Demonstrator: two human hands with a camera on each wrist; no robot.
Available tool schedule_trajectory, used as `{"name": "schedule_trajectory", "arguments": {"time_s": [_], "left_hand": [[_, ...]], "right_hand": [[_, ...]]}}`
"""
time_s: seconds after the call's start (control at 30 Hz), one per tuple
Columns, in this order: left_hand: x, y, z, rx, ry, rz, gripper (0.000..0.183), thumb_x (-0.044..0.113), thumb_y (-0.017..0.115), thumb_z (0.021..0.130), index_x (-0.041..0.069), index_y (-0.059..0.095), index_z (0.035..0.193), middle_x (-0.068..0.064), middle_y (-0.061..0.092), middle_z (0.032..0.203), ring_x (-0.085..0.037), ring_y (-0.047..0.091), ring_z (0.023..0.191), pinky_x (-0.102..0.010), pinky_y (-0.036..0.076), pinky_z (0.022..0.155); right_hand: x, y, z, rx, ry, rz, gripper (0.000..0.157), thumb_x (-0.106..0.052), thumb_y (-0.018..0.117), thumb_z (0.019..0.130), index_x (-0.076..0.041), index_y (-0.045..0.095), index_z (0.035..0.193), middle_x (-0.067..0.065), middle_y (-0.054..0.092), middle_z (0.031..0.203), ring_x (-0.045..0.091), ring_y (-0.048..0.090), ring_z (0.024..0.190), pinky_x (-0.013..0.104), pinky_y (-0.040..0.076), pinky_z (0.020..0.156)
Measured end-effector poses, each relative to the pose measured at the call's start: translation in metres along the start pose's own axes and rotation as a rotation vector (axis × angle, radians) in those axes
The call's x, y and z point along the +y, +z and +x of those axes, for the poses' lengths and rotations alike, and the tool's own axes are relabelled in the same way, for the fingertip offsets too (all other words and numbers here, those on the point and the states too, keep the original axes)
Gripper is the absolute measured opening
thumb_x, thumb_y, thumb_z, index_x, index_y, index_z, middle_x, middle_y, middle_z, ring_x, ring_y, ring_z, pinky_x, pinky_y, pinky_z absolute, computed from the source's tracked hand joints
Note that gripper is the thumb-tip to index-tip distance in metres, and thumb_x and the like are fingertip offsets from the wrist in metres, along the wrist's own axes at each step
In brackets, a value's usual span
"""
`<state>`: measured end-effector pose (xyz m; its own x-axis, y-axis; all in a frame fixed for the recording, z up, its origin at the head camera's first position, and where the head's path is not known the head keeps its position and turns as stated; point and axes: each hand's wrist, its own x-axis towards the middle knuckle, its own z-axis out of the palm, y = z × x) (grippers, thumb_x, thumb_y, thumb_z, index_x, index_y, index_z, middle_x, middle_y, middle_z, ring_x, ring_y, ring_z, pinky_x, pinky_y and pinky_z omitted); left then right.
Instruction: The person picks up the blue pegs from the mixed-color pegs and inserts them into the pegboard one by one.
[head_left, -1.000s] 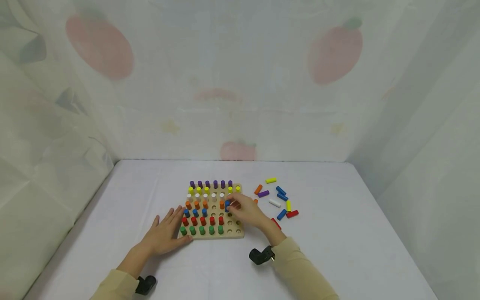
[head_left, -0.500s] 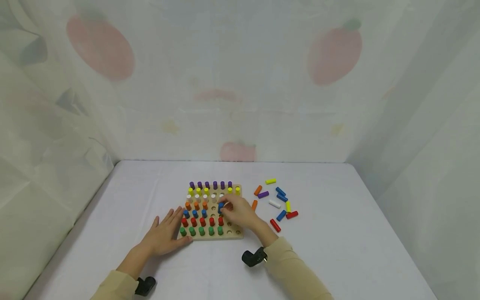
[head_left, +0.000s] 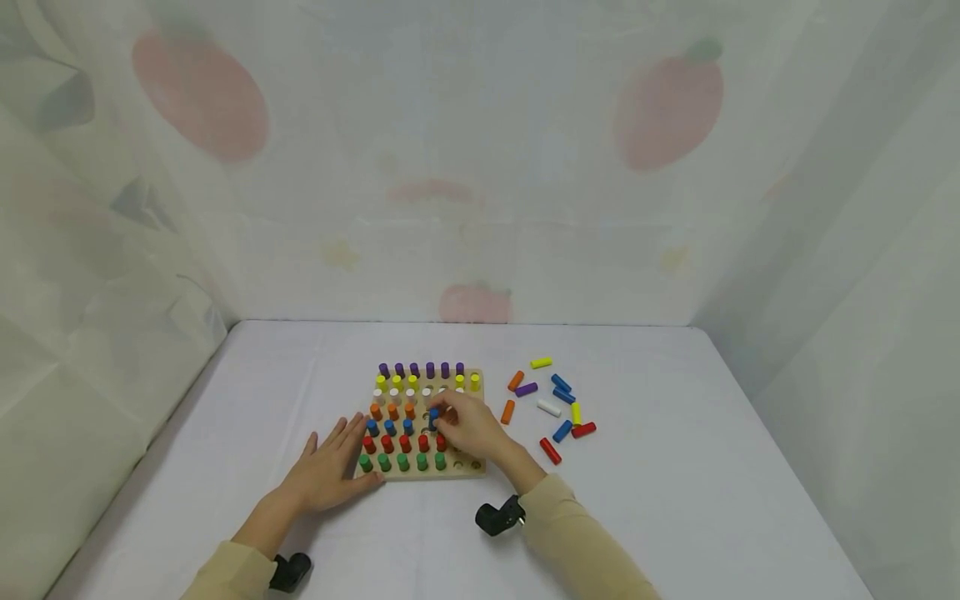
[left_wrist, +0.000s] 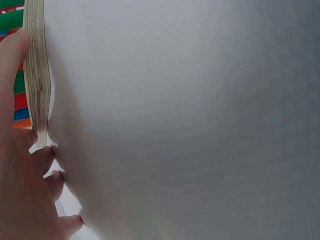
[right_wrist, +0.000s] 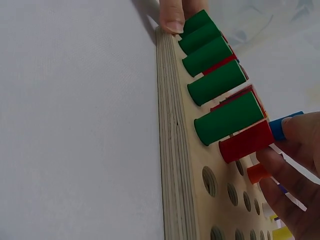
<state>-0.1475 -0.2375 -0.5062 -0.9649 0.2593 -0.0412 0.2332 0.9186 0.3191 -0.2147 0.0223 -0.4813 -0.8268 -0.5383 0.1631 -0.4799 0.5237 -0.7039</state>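
A wooden pegboard [head_left: 450, 475] lies on the table with rows of coloured pegs standing in its holes. My right hand [head_left: 472, 423] pinches a blue peg [head_left: 433, 416] between thumb and fingers, holding it upright over the fourth column, beside the row of blue pegs [head_left: 390, 427]. In the right wrist view the blue peg [right_wrist: 286, 126] shows behind a red peg [right_wrist: 247, 141]; its lower end is hidden. My left hand [head_left: 324, 473] rests spread at the board's left edge, its thumb on the front left corner. Green pegs [right_wrist: 230, 117] fill most of the front row.
Right of the board lie several loose pegs, among them a red peg [head_left: 551, 451], an orange peg [head_left: 507, 412], a white peg [head_left: 549, 408] and a purple peg [head_left: 527, 389]. A white cloth covers the table [head_left: 675, 467]. A printed curtain [head_left: 480, 167] hangs behind it.
My right hand has moved left over the board with the blue peg, from around the sixth column to the fourth. The left hand has stayed in place.
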Motion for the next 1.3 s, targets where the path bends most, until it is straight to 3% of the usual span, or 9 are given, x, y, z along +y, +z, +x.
{"name": "schedule_trajectory", "arguments": {"time_s": [0.3, 1.3], "left_hand": [[-0.0002, 0.0006, -0.0002, 0.006, 0.008, -0.002, 0.100, 0.070, 0.053, 0.075, 0.008, 0.023, 0.147, -0.012, 0.023, 0.152, -0.039, 0.020, 0.137, -0.068, 0.011, 0.103], [0.0049, -0.0024, -0.0004, -0.001, 0.009, -0.004, 0.098, 0.068, 0.055, 0.076, 0.007, 0.023, 0.146, -0.013, 0.024, 0.151, -0.039, 0.021, 0.137, -0.068, 0.010, 0.103]], "right_hand": [[-0.0041, 0.0035, 0.0031, -0.005, 0.020, -0.009, 0.019, -0.015, 0.060, 0.089, -0.015, 0.061, 0.108, -0.008, 0.059, 0.091, 0.003, 0.052, 0.077, 0.012, 0.047, 0.069], [-0.0066, 0.0075, 0.0070, -0.060, 0.026, -0.101, 0.016, -0.013, 0.058, 0.088, -0.016, 0.062, 0.103, -0.005, 0.062, 0.094, 0.003, 0.052, 0.073, 0.013, 0.046, 0.065]]}}
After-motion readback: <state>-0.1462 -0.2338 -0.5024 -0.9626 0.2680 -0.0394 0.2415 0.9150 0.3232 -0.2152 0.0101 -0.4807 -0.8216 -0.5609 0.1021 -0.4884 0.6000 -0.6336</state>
